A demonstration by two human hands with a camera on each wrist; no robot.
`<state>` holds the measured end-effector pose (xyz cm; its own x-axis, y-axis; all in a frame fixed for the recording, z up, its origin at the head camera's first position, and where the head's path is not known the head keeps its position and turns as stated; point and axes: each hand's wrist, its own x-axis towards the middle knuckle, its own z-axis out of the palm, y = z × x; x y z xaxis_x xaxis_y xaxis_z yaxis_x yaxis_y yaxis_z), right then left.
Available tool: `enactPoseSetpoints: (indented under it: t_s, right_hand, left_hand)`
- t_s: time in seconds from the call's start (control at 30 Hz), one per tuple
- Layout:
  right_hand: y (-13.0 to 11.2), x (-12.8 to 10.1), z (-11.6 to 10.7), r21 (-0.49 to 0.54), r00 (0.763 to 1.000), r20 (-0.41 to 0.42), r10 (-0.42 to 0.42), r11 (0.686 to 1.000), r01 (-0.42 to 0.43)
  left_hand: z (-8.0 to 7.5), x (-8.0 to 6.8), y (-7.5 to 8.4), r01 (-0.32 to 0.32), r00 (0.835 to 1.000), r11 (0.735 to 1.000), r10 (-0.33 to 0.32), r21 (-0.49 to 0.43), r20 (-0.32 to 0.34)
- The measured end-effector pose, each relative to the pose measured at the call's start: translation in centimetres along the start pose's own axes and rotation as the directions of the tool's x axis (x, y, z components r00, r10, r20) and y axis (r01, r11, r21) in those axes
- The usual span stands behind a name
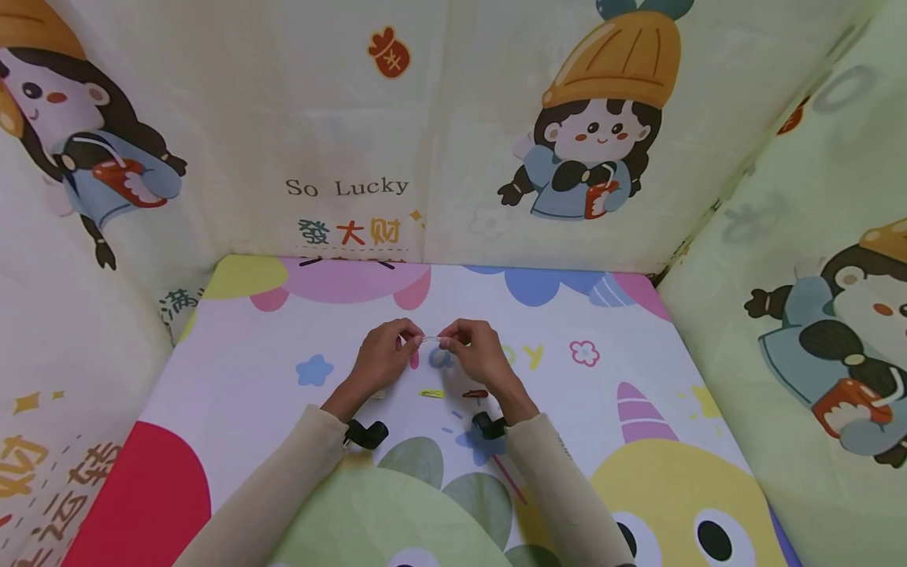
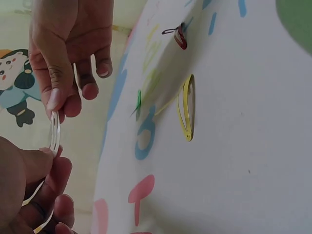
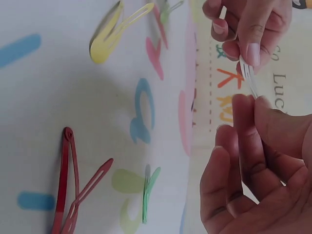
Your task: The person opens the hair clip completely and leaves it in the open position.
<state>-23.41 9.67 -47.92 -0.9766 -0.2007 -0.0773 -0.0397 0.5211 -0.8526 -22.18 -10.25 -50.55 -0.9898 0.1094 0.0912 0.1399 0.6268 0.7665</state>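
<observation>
A white snap hair clip [image 1: 432, 339] is stretched between my two hands above the table. My left hand [image 1: 383, 354] pinches one end between thumb and fingertips. Thumb and forefinger of my right hand [image 1: 478, 353] grip the other end, its remaining fingers loosely bent in the right wrist view. Held up, the clip [image 2: 54, 134] shows its slotted metal frame. Below the hands lie a yellow hair clip [image 2: 187, 109] and a red hair clip [image 3: 68, 185], its inner tongue sprung out. A green hair clip [image 3: 147, 197] lies farther off; in the head view it is hidden.
Another small, pale greenish clip [image 3: 168, 12] lies past the yellow one. A cartoon-printed cloth covers the table [image 1: 248, 409]. Printed fabric walls [image 1: 439, 142] enclose the back and both sides. Black wrist cameras [image 1: 367, 435] sit below the hands.
</observation>
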Motion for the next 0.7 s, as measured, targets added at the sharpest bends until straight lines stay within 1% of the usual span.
enactPoseSetpoints:
  t_s: [0.13, 0.27, 0.5, 0.7]
  right_hand:
    - [0.14, -0.05, -0.25, 0.067, 0.999, 0.023, -0.03, 0.997, 0.029]
    - [0.32, 0.01, -0.4, 0.121, 0.999, 0.042, -0.032, 0.992, 0.026]
    - [0.37, 0.09, -0.71, 0.216, 0.994, 0.095, -0.047, 0.976, 0.025]
    - [0.69, 0.37, -0.8, 0.252, 0.991, 0.129, -0.04, 0.968, 0.007]
  left_hand:
    - [-0.13, -0.28, 0.1, 0.014, 1.0, 0.999, -0.013, -0.051, 0.006]
    - [-0.18, -0.49, 0.13, 0.014, 1.0, 0.995, -0.014, -0.097, 0.004]
    - [-0.52, -0.63, 0.16, -0.021, 1.0, 0.985, 0.02, -0.17, -0.005]
    - [-0.74, -0.56, 0.18, -0.051, 0.999, 0.974, 0.054, -0.219, 0.006]
